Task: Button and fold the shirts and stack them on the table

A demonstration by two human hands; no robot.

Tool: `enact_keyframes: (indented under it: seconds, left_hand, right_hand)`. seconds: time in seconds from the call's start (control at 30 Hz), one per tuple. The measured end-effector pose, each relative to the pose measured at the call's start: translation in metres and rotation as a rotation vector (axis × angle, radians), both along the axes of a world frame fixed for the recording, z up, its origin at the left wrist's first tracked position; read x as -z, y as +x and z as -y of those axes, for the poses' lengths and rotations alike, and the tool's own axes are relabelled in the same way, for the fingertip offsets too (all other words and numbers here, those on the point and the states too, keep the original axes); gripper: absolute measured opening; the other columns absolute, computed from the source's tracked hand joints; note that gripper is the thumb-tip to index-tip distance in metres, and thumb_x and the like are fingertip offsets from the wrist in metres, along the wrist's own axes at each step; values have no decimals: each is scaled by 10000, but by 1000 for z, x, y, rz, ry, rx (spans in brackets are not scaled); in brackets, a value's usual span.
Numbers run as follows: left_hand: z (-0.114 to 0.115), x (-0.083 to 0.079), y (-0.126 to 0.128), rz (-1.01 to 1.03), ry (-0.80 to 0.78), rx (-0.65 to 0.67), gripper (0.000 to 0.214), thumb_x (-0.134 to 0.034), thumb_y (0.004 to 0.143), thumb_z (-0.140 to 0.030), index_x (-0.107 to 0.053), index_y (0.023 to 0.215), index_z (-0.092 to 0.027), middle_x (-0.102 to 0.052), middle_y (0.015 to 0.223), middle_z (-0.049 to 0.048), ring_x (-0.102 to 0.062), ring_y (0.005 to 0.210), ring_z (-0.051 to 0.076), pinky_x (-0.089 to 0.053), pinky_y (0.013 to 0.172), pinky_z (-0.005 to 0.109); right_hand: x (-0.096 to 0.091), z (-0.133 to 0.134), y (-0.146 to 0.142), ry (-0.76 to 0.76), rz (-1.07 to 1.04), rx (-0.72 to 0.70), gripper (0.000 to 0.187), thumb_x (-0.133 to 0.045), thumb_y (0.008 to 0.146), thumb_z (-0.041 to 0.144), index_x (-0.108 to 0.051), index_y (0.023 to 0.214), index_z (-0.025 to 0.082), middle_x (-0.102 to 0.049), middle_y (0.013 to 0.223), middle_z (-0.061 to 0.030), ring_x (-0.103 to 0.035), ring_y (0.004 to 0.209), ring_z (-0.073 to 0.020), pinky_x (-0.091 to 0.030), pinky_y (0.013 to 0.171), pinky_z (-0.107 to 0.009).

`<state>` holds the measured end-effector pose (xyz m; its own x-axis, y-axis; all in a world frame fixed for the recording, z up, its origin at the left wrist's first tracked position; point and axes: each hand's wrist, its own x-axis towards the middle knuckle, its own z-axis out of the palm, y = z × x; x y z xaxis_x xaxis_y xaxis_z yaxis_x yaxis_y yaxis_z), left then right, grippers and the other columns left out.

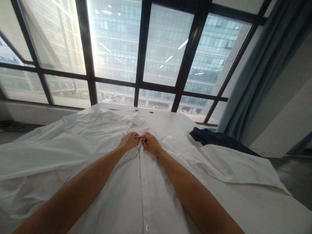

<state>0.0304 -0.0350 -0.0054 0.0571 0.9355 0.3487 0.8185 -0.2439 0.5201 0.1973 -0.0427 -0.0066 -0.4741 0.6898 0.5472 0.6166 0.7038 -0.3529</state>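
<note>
Under everything is the white table [168, 118], and on it the white shirt [122, 191] lies front up. Its placket [145, 198] runs from just below my fingertips toward me. My left hand [131, 140] and right hand [151, 143] pinch its far end, nearly meeting; one button [148, 228] sits well apart.

A white shirt [122, 198] lies front up on the table [170, 118], lightly rumpled, button placket [145, 198] running lengthwise, its far end apparently gathered.
</note>
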Motion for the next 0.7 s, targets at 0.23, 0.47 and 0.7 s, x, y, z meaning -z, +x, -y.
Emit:
enact_keyframes:
  seconds: [0.23,0.47,0.7]
  left_hand:
    - [-12,6,-5,250,-118,219,299,-495,805,-309,-679,639,-141,-548,533,-14,-496,547,129,-351,535,228]
    - [-9,6,-5,197,-52,252,295,-489,835,-319,-683,703,-140,-585,588,-10,-512,587,129,-375,566,223]
    - [10,-3,-2,-47,106,-49,257,-452,932,-319,-660,968,-171,-676,1063,103,-628,920,202,-441,782,271]
  right_hand:
    - [1,-3,-4,-15,12,116,168,-522,892,205,-659,980,165,-630,992,-63,-589,891,-147,-439,823,-246]
    - [1,-2,-3,-17,11,143,211,-512,908,262,-682,1005,184,-646,1007,-57,-594,881,-144,-428,818,-236]
    - [-1,-3,6,33,-237,359,254,-377,945,269,-571,1088,188,-625,1002,-64,-571,891,-180,-423,819,-281]
